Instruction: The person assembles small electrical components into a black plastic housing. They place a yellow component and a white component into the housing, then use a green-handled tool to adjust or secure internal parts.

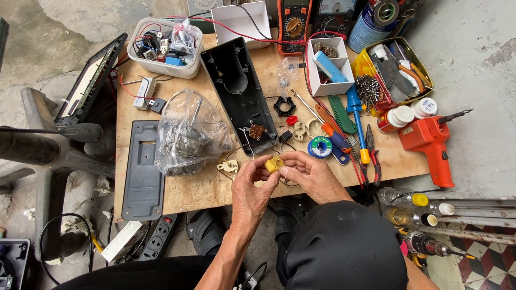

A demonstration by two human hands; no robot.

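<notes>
Lower centre of frame: both hands meet over the front edge of the wooden board, pinching one small yellow part between them. Left hand has thumb and forefinger closed on the part's left side, other fingers curled under; right hand closes fingertips on its right side. So both grips are tight on the same piece, held just above the board, not resting on it. Thin dark wires loop from near the hands up toward the black housing, which lies open, inside up, centre of frame, with a small brown component at its lower end. A small cream connector sits just left of the hands, on the board. Judging by this, the device is already opened and the yellow part is out of it; refitting and closing the housing look not yet done, and the flat grey cover plate at lower left lies apart. Tools untouched right now: blue-handled screwdriver, red pliers, solder spool, orange solder gun at right. Clear bag of parts left of centre. Whether the part is being wired or only inspected, cannot tell.
</notes>
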